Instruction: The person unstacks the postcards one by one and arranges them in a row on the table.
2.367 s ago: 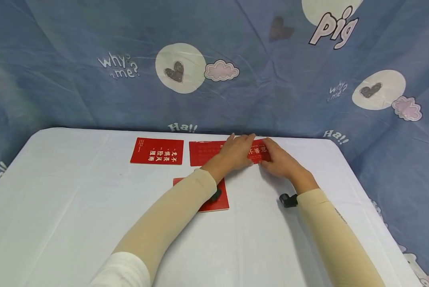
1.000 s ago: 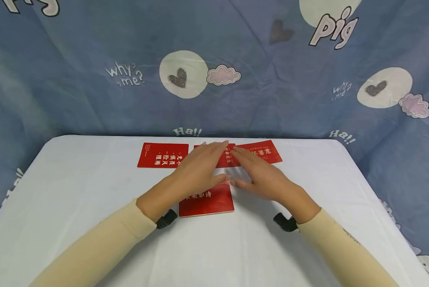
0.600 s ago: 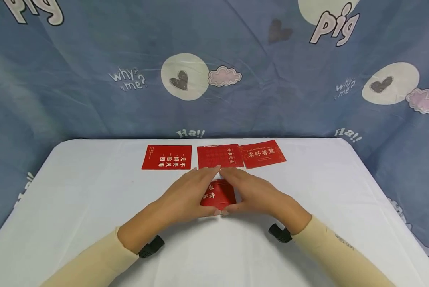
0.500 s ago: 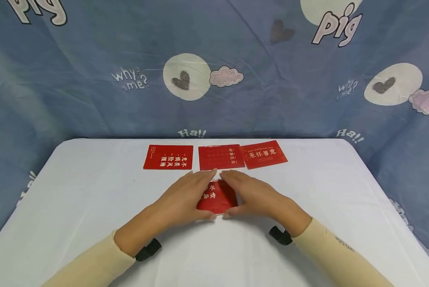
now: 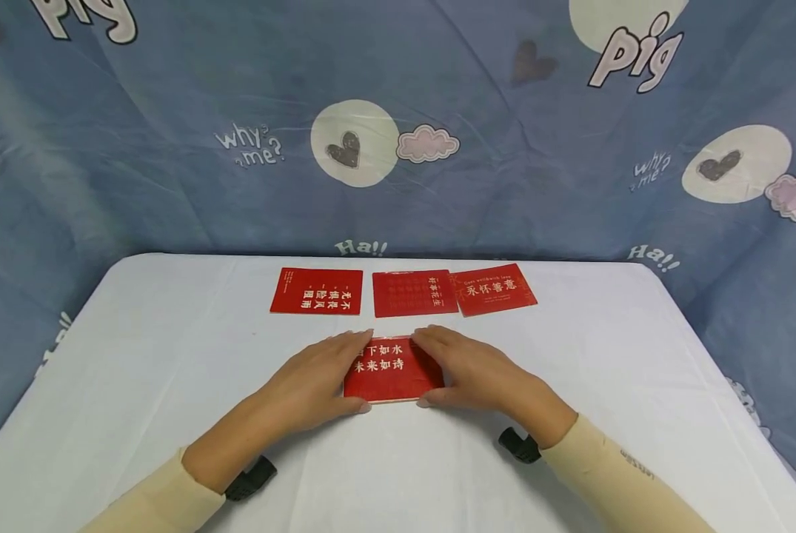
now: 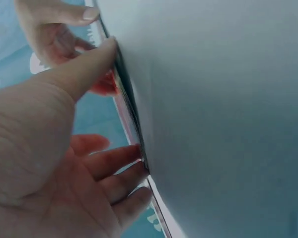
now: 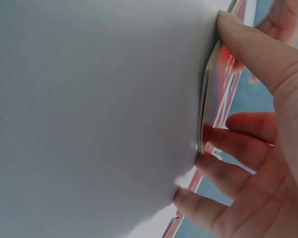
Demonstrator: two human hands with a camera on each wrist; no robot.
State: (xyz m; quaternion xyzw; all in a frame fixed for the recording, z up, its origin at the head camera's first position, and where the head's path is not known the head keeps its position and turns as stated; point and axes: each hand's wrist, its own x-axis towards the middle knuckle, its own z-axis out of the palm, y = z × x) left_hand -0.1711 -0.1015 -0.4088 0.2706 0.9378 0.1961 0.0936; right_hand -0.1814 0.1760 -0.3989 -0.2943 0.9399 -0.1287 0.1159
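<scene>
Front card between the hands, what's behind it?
Behind the front card, three red cards lie in a row on the white table. The left hand and right hand partly cover it; what lies under it is hidden.

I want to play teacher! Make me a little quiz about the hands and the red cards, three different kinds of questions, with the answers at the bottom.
1. Count: how many red cards lie in the back row?
2. True or false: the left hand and the right hand hold the front card at opposite ends.
3. Pick one: which back-row card has a gap between it and its neighbour?
A) the left one
B) the middle one, on both sides
C) the right one

Key:
1. Three.
2. True.
3. A: the left one; the middle and right ones meet.
</scene>
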